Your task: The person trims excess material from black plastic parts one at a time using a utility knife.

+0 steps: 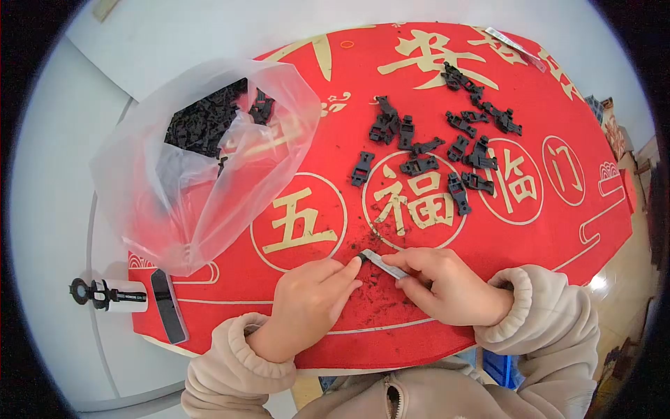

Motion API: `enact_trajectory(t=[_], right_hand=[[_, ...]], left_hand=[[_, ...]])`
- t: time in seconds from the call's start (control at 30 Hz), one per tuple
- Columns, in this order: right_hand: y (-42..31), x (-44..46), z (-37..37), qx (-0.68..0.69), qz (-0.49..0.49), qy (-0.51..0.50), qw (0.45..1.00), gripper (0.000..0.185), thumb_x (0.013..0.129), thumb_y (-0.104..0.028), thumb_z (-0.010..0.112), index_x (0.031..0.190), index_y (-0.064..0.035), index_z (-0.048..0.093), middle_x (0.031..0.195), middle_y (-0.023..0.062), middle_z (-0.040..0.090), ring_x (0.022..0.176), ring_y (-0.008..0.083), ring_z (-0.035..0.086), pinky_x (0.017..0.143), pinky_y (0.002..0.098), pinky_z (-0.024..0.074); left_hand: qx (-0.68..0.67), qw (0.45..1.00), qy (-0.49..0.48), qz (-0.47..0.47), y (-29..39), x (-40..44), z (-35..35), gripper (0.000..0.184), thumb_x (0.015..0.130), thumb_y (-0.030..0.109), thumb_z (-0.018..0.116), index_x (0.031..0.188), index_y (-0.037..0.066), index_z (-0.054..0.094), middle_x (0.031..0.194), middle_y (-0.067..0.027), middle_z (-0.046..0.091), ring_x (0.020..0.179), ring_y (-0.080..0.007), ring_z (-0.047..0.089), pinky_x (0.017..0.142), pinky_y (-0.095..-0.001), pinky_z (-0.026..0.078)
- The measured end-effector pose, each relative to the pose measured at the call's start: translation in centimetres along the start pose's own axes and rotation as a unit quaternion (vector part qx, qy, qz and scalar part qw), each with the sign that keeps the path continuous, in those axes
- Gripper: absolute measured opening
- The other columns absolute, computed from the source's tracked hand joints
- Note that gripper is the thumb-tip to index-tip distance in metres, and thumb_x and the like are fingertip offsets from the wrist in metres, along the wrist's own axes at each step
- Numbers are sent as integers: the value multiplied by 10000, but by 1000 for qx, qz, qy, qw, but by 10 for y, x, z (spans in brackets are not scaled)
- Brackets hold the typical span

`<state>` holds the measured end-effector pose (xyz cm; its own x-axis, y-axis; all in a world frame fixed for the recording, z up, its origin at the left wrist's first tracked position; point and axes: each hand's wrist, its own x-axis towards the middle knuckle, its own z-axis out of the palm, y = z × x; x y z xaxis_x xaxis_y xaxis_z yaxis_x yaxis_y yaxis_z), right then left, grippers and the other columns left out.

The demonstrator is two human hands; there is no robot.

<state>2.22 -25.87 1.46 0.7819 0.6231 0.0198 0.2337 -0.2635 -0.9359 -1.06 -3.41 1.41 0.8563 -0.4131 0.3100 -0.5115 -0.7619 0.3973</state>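
Note:
My left hand [310,302] pinches a small black plastic part [362,257] between thumb and fingertips; most of the part is hidden. My right hand [443,285] holds a flat grey metal blade-like tool [384,265], whose far end touches or nearly touches the black part. Dark shavings [377,300] lie scattered on the red mat [419,342] under and around both hands. Beyond the hands, several black plastic parts [419,165] lie loosely spread over the mat.
A clear plastic bag [279,167] full of black parts [202,122] stands open at the left. Near the left edge are a dark phone [167,306] and a white bottle [129,296]. A long thin strip [515,47] lies at the far right.

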Motion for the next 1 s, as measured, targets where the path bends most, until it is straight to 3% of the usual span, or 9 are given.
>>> enact_trajectory(t=[0.07,0.17,0.37,0.47,0.57,0.8,0.9,1.0], right_hand=[[-3,1,-2,74,76,-27,994,296,886,31,548,1178,74,564,868,153,655,802,205,649,712,325,514],[3,2,0,293,129,-19,947,297,917,27,530,1212,57,550,845,89,641,677,96,588,574,252,477],[4,7,-10,417,215,-57,881,342,945,-13,494,1283,39,474,915,97,624,457,72,469,383,211,348],[6,9,-14,458,190,-9,868,355,957,-41,487,1302,35,448,942,102,617,457,83,473,384,215,365],[7,9,-17,456,164,43,874,345,957,-41,481,1294,28,455,939,95,612,455,79,466,385,212,361],[7,9,-18,409,118,49,904,371,946,-6,493,1315,6,456,898,39,576,514,59,477,424,187,365],[4,9,-15,353,83,59,930,415,927,28,497,1338,5,447,887,35,554,560,46,498,464,182,395],[7,5,-14,276,52,44,959,445,908,48,506,1349,12,462,937,52,573,646,64,555,551,194,460]], left_hand=[[2,1000,5,-3,0,0,1,319,728,120,778,1020,15,702,785,-95,646,651,-235,624,559,-334,494],[-1,1000,15,-6,0,-1,1,298,730,131,782,994,14,708,778,-104,663,637,-241,632,550,-336,497],[3,1000,14,-8,1,1,-1,271,729,125,787,961,9,711,763,-113,674,611,-251,637,538,-328,500],[4,1000,3,-27,3,1,-3,265,729,112,787,959,7,709,764,-115,672,617,-253,638,546,-318,503],[25,999,13,-36,-2,3,-3,292,718,123,794,971,7,704,802,-120,671,673,-259,645,589,-323,512],[30,998,51,-9,1,7,-3,401,675,200,825,998,8,683,884,-109,643,822,-280,634,700,-361,516],[44,998,32,-17,-3,7,-1,385,664,207,831,959,7,683,829,-110,630,775,-276,629,674,-357,512],[11,999,35,-28,-14,5,3,225,734,132,770,900,10,681,777,-112,612,715,-283,611,636,-364,497]])
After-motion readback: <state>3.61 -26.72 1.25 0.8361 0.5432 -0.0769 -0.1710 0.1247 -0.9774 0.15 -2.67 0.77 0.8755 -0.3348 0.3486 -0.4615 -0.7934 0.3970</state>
